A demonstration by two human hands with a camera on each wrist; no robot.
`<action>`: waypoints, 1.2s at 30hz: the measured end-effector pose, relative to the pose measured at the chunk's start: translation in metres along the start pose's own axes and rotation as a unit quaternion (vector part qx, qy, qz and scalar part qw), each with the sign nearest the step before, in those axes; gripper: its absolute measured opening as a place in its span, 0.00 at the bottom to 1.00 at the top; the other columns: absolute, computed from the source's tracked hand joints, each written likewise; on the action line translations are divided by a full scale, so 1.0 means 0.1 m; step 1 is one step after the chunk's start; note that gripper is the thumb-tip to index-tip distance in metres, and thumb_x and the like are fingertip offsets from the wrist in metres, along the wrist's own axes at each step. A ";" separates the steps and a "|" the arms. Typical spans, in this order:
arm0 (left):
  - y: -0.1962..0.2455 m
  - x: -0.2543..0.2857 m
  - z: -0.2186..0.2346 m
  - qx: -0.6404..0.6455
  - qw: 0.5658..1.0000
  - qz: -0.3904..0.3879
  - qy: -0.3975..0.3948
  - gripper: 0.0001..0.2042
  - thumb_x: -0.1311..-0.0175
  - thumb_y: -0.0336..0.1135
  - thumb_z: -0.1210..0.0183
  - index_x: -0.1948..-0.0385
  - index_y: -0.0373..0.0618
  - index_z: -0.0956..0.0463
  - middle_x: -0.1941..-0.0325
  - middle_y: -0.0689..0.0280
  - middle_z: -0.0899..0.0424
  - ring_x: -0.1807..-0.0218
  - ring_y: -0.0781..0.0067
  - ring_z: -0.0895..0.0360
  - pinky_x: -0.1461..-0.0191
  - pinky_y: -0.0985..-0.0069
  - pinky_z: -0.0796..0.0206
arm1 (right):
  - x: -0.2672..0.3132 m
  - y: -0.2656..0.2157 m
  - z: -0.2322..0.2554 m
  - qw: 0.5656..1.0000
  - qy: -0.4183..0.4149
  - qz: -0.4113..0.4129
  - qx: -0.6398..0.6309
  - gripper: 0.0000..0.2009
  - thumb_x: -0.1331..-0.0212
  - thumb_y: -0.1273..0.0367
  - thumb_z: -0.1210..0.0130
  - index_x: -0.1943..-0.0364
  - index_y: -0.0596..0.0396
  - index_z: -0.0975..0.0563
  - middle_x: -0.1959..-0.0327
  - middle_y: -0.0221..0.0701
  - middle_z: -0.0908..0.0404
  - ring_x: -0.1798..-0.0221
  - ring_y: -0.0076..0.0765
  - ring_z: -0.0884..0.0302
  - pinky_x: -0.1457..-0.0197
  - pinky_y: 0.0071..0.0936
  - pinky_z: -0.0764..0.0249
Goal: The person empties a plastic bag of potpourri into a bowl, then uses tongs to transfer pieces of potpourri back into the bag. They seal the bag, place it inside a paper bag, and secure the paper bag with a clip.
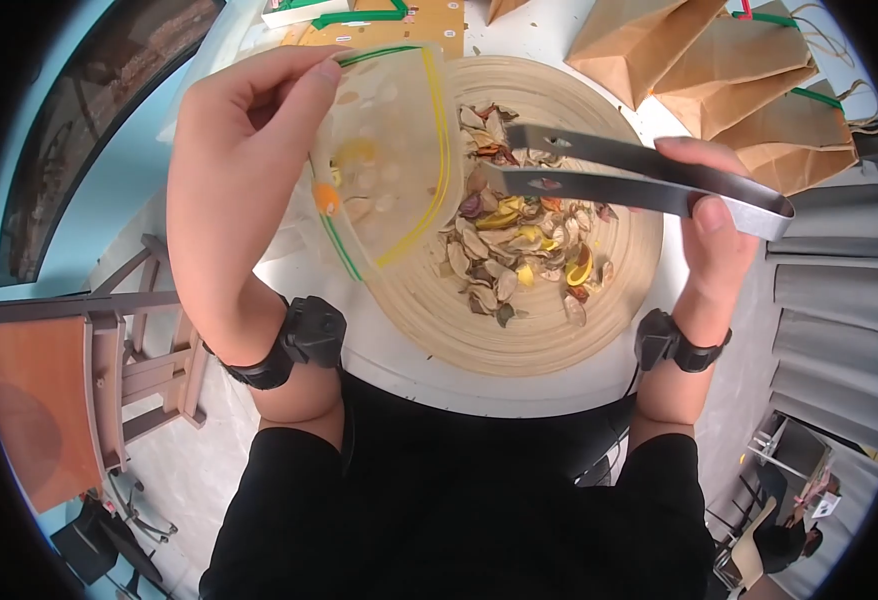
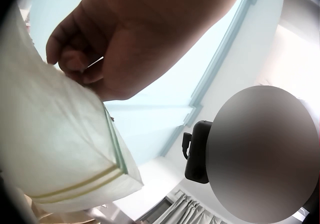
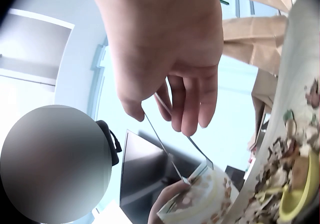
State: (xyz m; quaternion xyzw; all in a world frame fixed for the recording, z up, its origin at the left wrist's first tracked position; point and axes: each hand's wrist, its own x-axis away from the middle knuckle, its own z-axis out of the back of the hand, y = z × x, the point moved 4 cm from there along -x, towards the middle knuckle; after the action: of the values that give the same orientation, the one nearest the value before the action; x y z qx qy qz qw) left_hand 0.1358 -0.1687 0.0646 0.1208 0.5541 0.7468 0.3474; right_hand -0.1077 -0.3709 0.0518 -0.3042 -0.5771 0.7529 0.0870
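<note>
At the upper left of the head view, my left hand (image 1: 234, 170) pinches the top edge of a translucent zip bag (image 1: 394, 120). The bag has green and yellow stripes, an orange slider (image 1: 326, 199), and pale and yellowish pieces showing through its side. My right hand (image 1: 714, 220) holds metal tongs (image 1: 599, 187) between thumb and fingers. Their two arms stand apart, with the tips beside the bag over dried petals (image 1: 499, 250). These petals lie heaped on a round wooden plate (image 1: 619, 300), mixed with yellow and reddish bits. In the left wrist view the bag (image 2: 50, 134) hangs below the fingers.
Several brown paper bags (image 1: 759, 90) stand at the back right of the white table (image 1: 439, 398). Behind the plate lies a tan board (image 1: 439, 28) with a green-edged item (image 1: 364, 16) on it. A brown wooden seat (image 1: 39, 410) is off to the left.
</note>
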 end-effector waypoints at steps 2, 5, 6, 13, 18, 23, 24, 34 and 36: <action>-0.01 0.00 0.03 0.007 1.000 0.008 0.004 0.12 0.35 0.32 0.41 0.57 0.31 0.19 0.72 0.72 0.20 0.70 0.88 0.29 0.67 0.87 0.38 | 0.00 -0.06 0.04 0.997 -0.045 0.012 0.065 0.18 0.47 0.67 0.39 0.53 0.65 0.21 0.55 0.40 0.17 0.58 0.31 0.20 0.52 0.26 0.24; -0.02 -0.01 0.03 0.006 1.000 0.015 0.001 0.12 0.35 0.31 0.41 0.57 0.30 0.19 0.72 0.72 0.19 0.70 0.89 0.29 0.67 0.87 0.37 | -0.05 -0.11 -0.06 0.984 -0.137 0.000 0.116 0.16 0.52 0.72 0.37 0.57 0.63 0.18 0.61 0.38 0.16 0.64 0.31 0.19 0.60 0.24 0.25; -0.03 -0.01 0.03 0.003 1.000 0.017 -0.001 0.12 0.35 0.31 0.41 0.57 0.30 0.19 0.71 0.71 0.19 0.69 0.89 0.29 0.66 0.87 0.37 | -0.06 -0.12 -0.11 0.976 -0.170 -0.007 0.138 0.16 0.52 0.73 0.36 0.57 0.62 0.18 0.62 0.38 0.15 0.65 0.30 0.19 0.61 0.24 0.26; -0.01 -0.01 -0.01 0.004 1.000 0.010 -0.008 0.12 0.35 0.32 0.41 0.57 0.30 0.19 0.70 0.70 0.18 0.69 0.89 0.28 0.66 0.87 0.36 | -0.08 -0.13 -0.23 0.964 -0.191 -0.027 0.184 0.14 0.53 0.75 0.35 0.58 0.57 0.16 0.67 0.33 0.16 0.68 0.27 0.19 0.68 0.21 0.27; 0.00 0.00 -0.03 0.004 1.000 0.014 -0.010 0.12 0.35 0.31 0.41 0.57 0.31 0.19 0.70 0.69 0.17 0.68 0.88 0.26 0.64 0.87 0.35 | -0.07 -0.12 -0.24 0.965 -0.154 -0.018 0.212 0.12 0.52 0.76 0.36 0.60 0.59 0.16 0.70 0.32 0.16 0.71 0.25 0.21 0.69 0.19 0.28; 0.01 0.00 -0.05 0.003 1.000 0.016 -0.014 0.12 0.35 0.32 0.41 0.57 0.30 0.19 0.70 0.69 0.17 0.68 0.87 0.25 0.64 0.86 0.34 | 0.00 0.02 -0.19 0.984 -0.067 -0.092 0.136 0.08 0.47 0.76 0.39 0.62 0.62 0.17 0.76 0.30 0.18 0.74 0.19 0.24 0.69 0.17 0.29; 0.01 0.00 -0.05 0.002 1.000 0.017 -0.014 0.12 0.35 0.32 0.41 0.57 0.30 0.19 0.70 0.68 0.17 0.68 0.87 0.25 0.63 0.86 0.34 | 0.00 0.04 -0.18 0.984 -0.063 -0.101 0.133 0.08 0.46 0.76 0.40 0.62 0.63 0.17 0.77 0.29 0.18 0.74 0.18 0.24 0.69 0.17 0.29; -0.02 0.00 -0.05 0.005 1.000 0.022 -0.019 0.12 0.35 0.32 0.41 0.57 0.31 0.19 0.70 0.68 0.17 0.67 0.87 0.25 0.64 0.86 0.34 | 0.00 -0.01 0.00 0.999 0.026 0.012 0.029 0.12 0.37 0.73 0.47 0.56 0.70 0.22 0.71 0.40 0.18 0.72 0.31 0.19 0.65 0.24 0.21; -0.01 0.00 -0.08 0.003 0.999 0.028 -0.022 0.12 0.35 0.32 0.41 0.57 0.31 0.19 0.70 0.68 0.17 0.68 0.87 0.26 0.65 0.86 0.35 | -0.05 -0.07 -0.03 0.997 0.007 0.080 -0.019 0.19 0.36 0.64 0.46 0.51 0.69 0.24 0.70 0.42 0.18 0.69 0.36 0.18 0.61 0.30 0.20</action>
State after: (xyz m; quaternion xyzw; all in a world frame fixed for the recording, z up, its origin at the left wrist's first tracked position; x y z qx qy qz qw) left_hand 0.1316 -0.1740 0.0608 0.1536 0.5447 0.7520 0.3378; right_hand -0.1040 -0.3683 0.0597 -0.3559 -0.5647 0.7442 0.0249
